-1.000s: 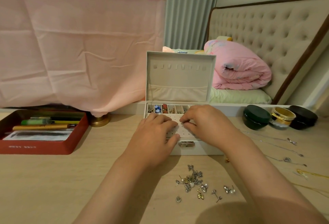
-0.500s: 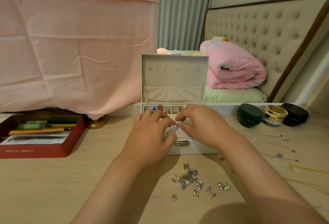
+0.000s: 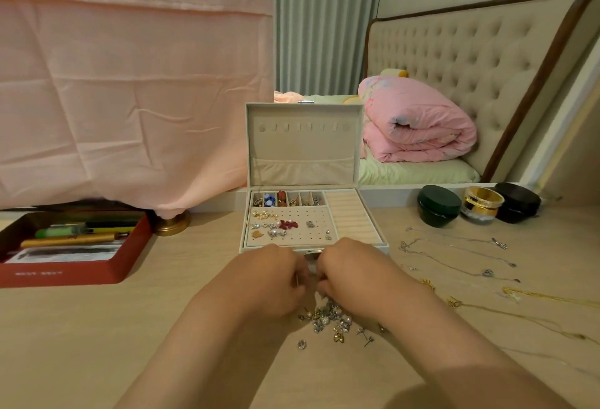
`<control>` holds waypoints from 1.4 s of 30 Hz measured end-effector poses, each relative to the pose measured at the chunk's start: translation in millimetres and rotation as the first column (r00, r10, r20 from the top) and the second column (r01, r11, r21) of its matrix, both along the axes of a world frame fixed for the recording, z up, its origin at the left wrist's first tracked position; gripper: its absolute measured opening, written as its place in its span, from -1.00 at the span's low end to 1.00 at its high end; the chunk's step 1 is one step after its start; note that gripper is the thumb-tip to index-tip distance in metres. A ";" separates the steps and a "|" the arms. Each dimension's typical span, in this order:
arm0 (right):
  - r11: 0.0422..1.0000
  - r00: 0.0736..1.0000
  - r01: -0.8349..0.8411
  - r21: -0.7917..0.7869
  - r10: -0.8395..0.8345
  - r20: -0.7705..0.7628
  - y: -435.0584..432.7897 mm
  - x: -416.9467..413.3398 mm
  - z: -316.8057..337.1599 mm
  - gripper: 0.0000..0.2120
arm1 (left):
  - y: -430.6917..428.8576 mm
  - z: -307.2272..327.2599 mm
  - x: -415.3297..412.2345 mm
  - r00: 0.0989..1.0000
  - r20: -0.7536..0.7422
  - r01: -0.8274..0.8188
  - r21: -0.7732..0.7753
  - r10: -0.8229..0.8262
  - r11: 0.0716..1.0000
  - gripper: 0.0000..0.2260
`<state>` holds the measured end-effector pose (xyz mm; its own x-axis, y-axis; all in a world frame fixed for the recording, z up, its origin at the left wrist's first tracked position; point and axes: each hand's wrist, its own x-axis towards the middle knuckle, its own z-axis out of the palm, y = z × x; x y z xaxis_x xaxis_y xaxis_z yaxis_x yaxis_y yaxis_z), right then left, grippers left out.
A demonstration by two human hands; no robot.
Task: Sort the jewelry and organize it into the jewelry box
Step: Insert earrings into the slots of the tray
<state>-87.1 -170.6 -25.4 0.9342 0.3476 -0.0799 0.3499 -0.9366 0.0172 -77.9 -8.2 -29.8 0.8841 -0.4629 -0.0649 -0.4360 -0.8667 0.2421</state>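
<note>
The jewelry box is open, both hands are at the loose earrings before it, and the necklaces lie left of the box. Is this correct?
Not quite. The head view shows the necklaces lying right of the jewelry box, not left. The rest holds: open box, left hand and right hand at the loose earrings.

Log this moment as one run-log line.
left hand: pinches thin earring post | right hand: at earring pile | jewelry box: open | necklaces: on table

Open jewelry box (image 3: 302,148), left hand (image 3: 272,282) beside right hand (image 3: 352,278), earring pile (image 3: 328,319) beneath
</note>
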 end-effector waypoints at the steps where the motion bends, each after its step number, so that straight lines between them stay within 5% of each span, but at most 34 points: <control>1: 1.000 1.000 0.008 -0.028 -0.009 -0.015 2.1 1.6 -2.7 -0.94 | -0.1 -2.5 0.2 1.000 -0.014 0.001 0.007 0.000 1.000 -0.88; 6: 0.999 0.993 0.044 -0.007 -0.045 -0.111 6.4 9.8 -7.3 -0.89 | 4.4 -7.7 5.4 0.999 -0.047 -0.009 -0.047 0.006 0.999 -0.82; 10: 0.944 0.992 0.079 0.322 -0.042 -0.120 -6.0 6.4 0.1 -0.87 | 8.8 -5.1 10.3 0.996 -0.087 -0.013 -0.187 -0.003 0.982 -0.87; 13: 0.701 0.984 0.173 0.692 -0.090 -0.154 -10.6 3.9 7.4 -0.88 | 11.8 2.0 11.8 0.990 -0.142 -0.076 -0.465 0.010 0.882 -0.92; 16: 0.415 0.972 0.234 0.879 -0.117 -0.204 -6.5 4.4 13.2 -0.91 | 15.8 8.1 11.1 0.979 -0.203 -0.154 -0.716 0.007 0.681 -0.89; 20: 0.104 0.942 0.324 0.940 -0.129 -0.310 2.5 1.1 14.5 -0.86 | 15.9 8.7 10.6 0.981 -0.192 -0.180 -0.837 0.030 0.517 -0.90; 24: -0.070 0.926 0.374 0.925 -0.034 -0.377 5.9 1.1 14.3 -0.86 | 16.8 8.5 10.5 0.979 -0.182 -0.203 -0.882 0.090 0.425 -0.92; 42: -0.005 0.899 0.437 0.900 0.045 -0.436 -7.3 5.5 14.6 -0.87 | 15.9 3.1 15.5 0.985 -0.171 -0.144 -0.847 -0.006 0.512 -0.94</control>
